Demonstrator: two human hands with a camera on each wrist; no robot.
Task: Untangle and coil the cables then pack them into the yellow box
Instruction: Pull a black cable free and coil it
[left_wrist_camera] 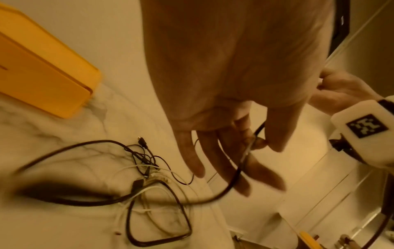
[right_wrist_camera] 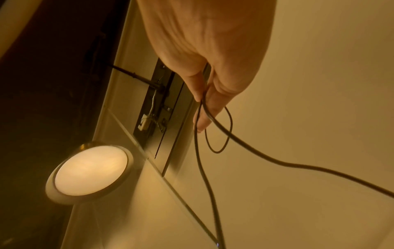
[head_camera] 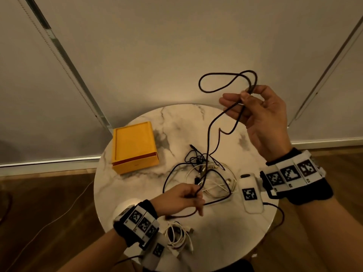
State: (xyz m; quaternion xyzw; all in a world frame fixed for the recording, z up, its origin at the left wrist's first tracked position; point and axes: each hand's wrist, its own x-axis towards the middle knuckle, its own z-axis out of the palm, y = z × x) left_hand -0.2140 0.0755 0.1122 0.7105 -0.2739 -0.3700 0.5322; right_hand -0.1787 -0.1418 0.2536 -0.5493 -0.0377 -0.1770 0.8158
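1. Where the wooden floor meets a pale wall, a round marble table (head_camera: 137,189) stands and carries everything else.
2. A yellow box (head_camera: 134,147) lies closed on the table's left part, well apart from the cables; the left wrist view shows its corner (left_wrist_camera: 42,80) on the marble.
3. A tangled pile of cables (head_camera: 206,173), thin black ones and white ones, lies at the table's middle, to the right of the box; it appears again in the left wrist view (left_wrist_camera: 149,176).
4. A long dark cable (head_camera: 216,122) rises from that pile, runs up to the raised hand and forms a loop above it, while another stretch curves over the table near the front.
5. The right hand (head_camera: 261,114) is held high above the table, thumb and forefinger pinching the dark cable where the loop closes, the other fingers spread; the right wrist view shows the strands (right_wrist_camera: 202,134) hanging from its fingers (right_wrist_camera: 202,118).
6. The left hand (head_camera: 180,197) hovers low over the table, its fingers curled round the same cable (left_wrist_camera: 234,176) lower down.
7. A coiled white cable (head_camera: 176,236) lies by itself at the table's near edge, beside the left wrist.
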